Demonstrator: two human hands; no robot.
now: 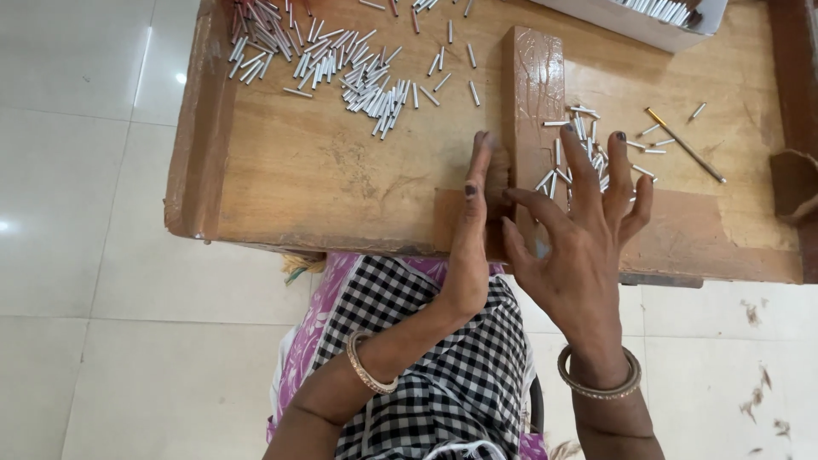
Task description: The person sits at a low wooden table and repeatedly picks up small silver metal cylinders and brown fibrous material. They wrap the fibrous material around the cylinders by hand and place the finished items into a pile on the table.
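**Both hands open at the wooden block, small metal tubes on either side**

Your left hand (471,247) lay edge-on along the near left face of the upright wooden block (535,102), fingers straight and together, fingertips darkened, gripping nothing. Your right hand (579,238) hovered just right of the block with fingers spread wide, also holding nothing; the two hands were close together, one on each side of the block's near end. Beneath the right fingers lay a small cluster of short silvery tubes (579,140), some hidden by the hand. A far larger scatter of the same tubes (341,68) covered the far left of the wooden work table (341,179), well apart from both hands. A longer brass-coloured rod (684,145) lay to the right, and a white box (630,17) with more tubes stood at the far edge. Whether the left palm pressed a tube against the block could not be told.

To work well here, as a judgement: you did best to keep the left hand flat and steady against the block as a stop, gather the near cluster with the right fingertips rather than the palm, and take tubes singly so none rolled off the near edge
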